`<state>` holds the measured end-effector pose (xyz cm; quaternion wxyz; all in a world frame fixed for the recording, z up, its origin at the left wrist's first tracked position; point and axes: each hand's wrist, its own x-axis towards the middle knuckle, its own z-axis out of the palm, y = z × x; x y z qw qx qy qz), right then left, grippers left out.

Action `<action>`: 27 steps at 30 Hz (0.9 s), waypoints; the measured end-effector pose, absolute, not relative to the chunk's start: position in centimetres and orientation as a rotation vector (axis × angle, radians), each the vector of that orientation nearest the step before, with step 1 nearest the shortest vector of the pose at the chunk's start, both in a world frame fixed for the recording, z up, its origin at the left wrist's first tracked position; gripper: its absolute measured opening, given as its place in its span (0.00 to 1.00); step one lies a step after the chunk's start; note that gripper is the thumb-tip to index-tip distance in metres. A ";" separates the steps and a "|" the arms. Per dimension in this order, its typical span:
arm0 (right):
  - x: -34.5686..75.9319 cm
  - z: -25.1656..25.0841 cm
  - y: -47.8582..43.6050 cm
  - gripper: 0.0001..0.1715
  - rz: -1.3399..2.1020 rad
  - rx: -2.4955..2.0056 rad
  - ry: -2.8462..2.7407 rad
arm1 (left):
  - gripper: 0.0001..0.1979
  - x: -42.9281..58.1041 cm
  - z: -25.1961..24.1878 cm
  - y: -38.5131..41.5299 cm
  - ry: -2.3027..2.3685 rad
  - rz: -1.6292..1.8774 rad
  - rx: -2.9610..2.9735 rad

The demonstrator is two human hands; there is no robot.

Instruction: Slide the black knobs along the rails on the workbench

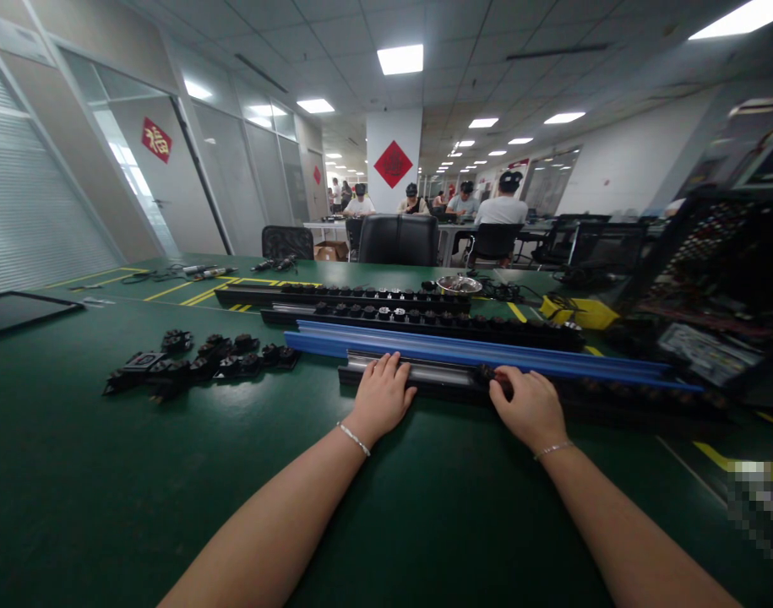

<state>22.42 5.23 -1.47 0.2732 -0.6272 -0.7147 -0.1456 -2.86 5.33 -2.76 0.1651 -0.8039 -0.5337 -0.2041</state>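
A black rail [443,376] with a shiny channel lies across the table in front of me. My left hand [383,395] rests on its left part, fingers stretched out and lying over the channel. Farther right on the same rail, my right hand [530,409] pinches a small black part [486,372], mostly hidden by the fingers. More dark parts line the rail beyond that hand. Directly behind runs a long blue rail [424,342]. To the left lies a loose group of black parts [202,361], similar in look.
Two more black rails carrying rows of parts [424,317] lie farther back. Behind them are a metal bowl [459,285], cables and a yellow tray [579,312]. A dark flat panel [24,311] is at left; a black mesh-sided case [709,253] stands at right. People sit at distant tables.
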 end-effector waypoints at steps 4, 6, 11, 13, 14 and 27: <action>22.5 -1.8 5.4 0.14 -0.391 -1.632 -1.953 | 0.21 -2.9 -2.7 5.3 -1.526 -0.576 -2.288; 22.6 -1.9 5.5 0.13 -0.404 -1.589 -1.972 | 0.21 -2.9 -2.7 5.3 -1.529 -0.572 -2.284; 22.5 -2.0 5.5 0.14 -0.418 -1.540 -2.009 | 0.21 -2.9 -2.7 5.3 -1.523 -0.566 -2.287; 22.5 -2.0 5.5 0.15 -0.401 -1.543 -2.027 | 0.21 -2.8 -2.7 5.3 -1.521 -0.567 -2.289; 22.5 -1.9 5.5 0.15 -0.392 -1.544 -2.036 | 0.21 -2.8 -2.7 5.3 -1.520 -0.567 -2.290; 22.4 -2.1 5.4 0.19 -0.372 -1.495 -2.126 | 0.21 -2.8 -2.8 5.4 -1.518 -0.566 -2.293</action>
